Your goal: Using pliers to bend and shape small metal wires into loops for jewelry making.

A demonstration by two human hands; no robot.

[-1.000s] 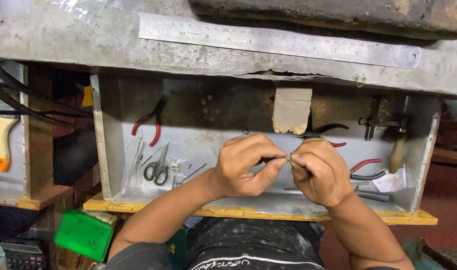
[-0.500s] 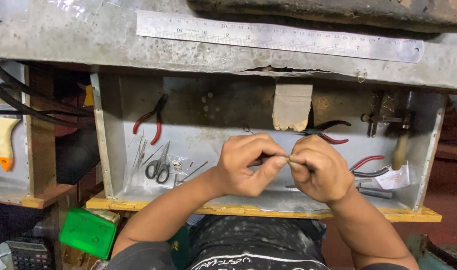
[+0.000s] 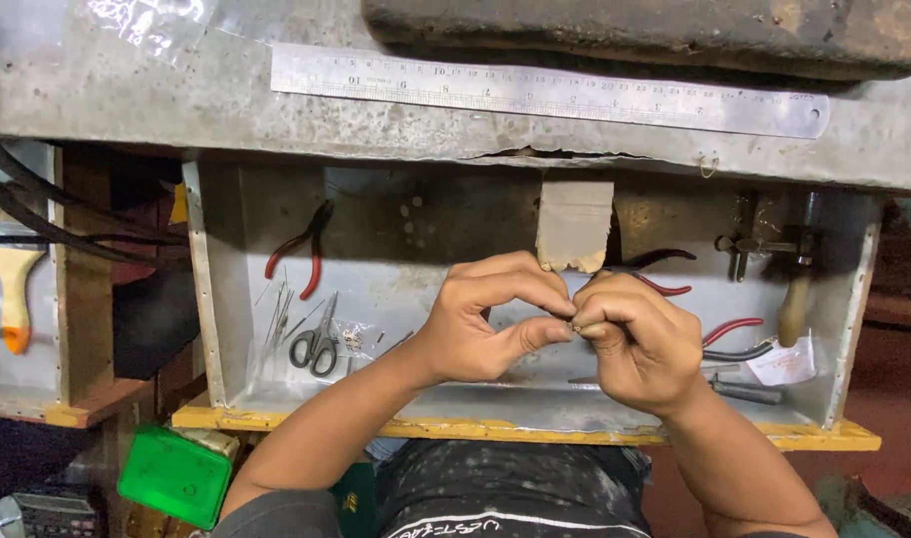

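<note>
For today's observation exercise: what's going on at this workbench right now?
A person seated at a metal tray pinches a tiny metal piece between the fingertips of the left hand and right hand, held together above the tray. Scissors and red-handled pliers lie unused to the left, and a steel ruler rests on the bench above.

Evenly lit from above, fairly bright on the grey metal bench (image 3: 176,90) and the steel ruler (image 3: 545,90). Deep shadow beneath the overhang, darkening the back of the open drawer (image 3: 216,299). Soft glare on a plastic bag (image 3: 142,20) at the top left corner (white flecks, no detail). Sharp across the middle, both hands crisp, left hand (image 3: 490,319) and right hand (image 3: 635,344) alike. Murky at the lower corners. Slight bowing of straight edges toward the frame sides.
</note>
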